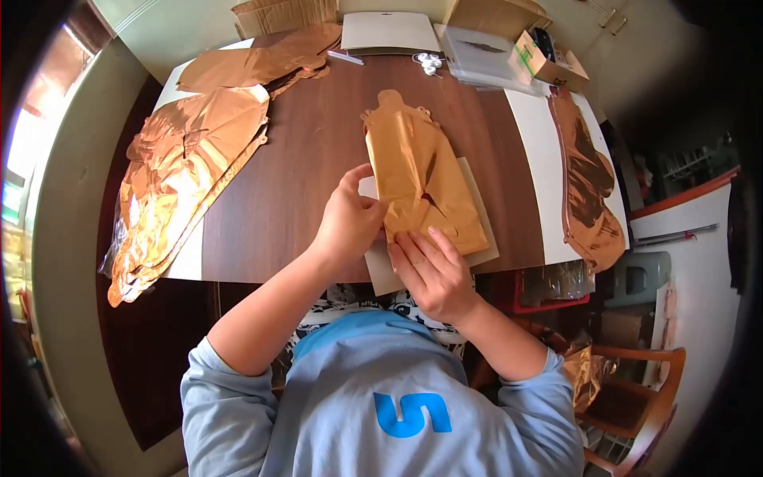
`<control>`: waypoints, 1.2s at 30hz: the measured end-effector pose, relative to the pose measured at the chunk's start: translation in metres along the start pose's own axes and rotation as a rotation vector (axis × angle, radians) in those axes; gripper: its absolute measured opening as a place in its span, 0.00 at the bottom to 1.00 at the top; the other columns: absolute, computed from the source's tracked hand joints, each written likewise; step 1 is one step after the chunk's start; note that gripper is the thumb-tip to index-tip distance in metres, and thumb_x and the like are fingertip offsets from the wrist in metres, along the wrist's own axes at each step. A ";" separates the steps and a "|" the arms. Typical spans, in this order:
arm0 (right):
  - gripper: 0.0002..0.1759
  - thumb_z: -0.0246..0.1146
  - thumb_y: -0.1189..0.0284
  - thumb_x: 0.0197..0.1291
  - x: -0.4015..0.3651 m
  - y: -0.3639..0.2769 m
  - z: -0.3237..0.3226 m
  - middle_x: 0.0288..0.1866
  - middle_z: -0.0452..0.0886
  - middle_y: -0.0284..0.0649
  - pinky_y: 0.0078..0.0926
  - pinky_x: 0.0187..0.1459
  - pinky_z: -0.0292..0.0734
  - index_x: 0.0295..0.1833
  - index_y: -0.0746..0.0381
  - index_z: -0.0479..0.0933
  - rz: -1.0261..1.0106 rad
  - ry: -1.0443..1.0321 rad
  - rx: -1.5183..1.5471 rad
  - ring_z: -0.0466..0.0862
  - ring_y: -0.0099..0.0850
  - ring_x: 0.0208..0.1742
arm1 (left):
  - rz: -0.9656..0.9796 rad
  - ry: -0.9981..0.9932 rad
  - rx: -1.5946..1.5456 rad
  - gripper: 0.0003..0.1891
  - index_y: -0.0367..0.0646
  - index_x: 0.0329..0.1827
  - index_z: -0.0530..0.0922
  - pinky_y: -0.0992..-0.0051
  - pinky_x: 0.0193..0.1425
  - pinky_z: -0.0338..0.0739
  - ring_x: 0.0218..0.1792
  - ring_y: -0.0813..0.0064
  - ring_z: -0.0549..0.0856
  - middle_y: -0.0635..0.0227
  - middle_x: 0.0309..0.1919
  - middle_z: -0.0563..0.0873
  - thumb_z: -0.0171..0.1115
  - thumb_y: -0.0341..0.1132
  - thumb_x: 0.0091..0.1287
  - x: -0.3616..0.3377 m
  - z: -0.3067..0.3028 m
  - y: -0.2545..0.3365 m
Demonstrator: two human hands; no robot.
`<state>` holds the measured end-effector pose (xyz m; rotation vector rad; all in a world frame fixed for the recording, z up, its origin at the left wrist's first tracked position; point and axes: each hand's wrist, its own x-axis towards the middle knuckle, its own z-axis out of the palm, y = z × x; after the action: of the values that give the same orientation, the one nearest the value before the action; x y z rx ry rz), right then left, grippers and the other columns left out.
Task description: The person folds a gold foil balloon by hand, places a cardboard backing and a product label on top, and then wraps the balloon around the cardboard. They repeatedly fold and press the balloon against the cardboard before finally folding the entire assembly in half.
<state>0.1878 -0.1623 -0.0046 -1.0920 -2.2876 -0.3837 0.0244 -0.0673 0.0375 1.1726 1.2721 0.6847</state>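
Observation:
A flat, folded gold foil balloon (409,159) lies on the table in front of me, its narrow rounded end pointing away. Under it, a pale card (481,203) sticks out at the right and at the near edge. My left hand (350,215) is at the balloon's left edge, thumb against the foil and fingers curled; some fingertips are hidden. My right hand (433,274) rests on the balloon's near end with its fingers stretched out flat, pressing the foil.
More gold foil balloons (187,151) lie in flat stacks at the left, with others (592,187) at the right edge. Toward the back are a white board (388,33), small white pieces (429,62), clear plastic sheets (485,57) and a small box (556,63). A wooden chair (660,389) stands lower right.

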 end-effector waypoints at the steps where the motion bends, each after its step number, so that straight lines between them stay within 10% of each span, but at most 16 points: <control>1: 0.19 0.58 0.72 0.61 0.000 0.001 0.000 0.52 0.86 0.53 0.47 0.67 0.73 0.54 0.70 0.82 -0.005 -0.009 0.012 0.86 0.44 0.56 | 0.002 0.006 0.005 0.32 0.31 0.75 0.60 0.74 0.40 0.87 0.37 0.73 0.90 0.54 0.38 0.89 0.59 0.23 0.68 -0.002 0.000 0.003; 22: 0.20 0.57 0.72 0.58 0.008 0.006 -0.006 0.51 0.85 0.56 0.46 0.70 0.71 0.51 0.73 0.81 -0.062 -0.131 0.043 0.85 0.47 0.56 | 0.313 0.098 0.491 0.39 0.44 0.78 0.60 0.66 0.49 0.83 0.42 0.63 0.88 0.56 0.48 0.85 0.65 0.26 0.63 0.008 -0.008 -0.011; 25: 0.20 0.56 0.71 0.58 0.009 0.006 -0.008 0.51 0.85 0.56 0.46 0.70 0.70 0.51 0.74 0.81 -0.081 -0.162 0.028 0.85 0.47 0.56 | 0.500 0.161 0.605 0.36 0.42 0.75 0.61 0.58 0.55 0.80 0.51 0.47 0.84 0.47 0.54 0.81 0.62 0.26 0.62 0.008 -0.008 -0.022; 36: 0.22 0.56 0.70 0.59 0.010 0.003 -0.010 0.53 0.84 0.58 0.45 0.71 0.69 0.53 0.76 0.80 -0.109 -0.234 -0.012 0.83 0.49 0.58 | 0.997 0.058 0.971 0.16 0.42 0.54 0.81 0.50 0.74 0.66 0.63 0.55 0.79 0.60 0.56 0.81 0.68 0.34 0.62 -0.011 -0.019 -0.039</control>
<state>0.1889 -0.1589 0.0098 -1.0690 -2.5618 -0.3277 -0.0039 -0.0844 0.0070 2.6838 1.0049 0.8034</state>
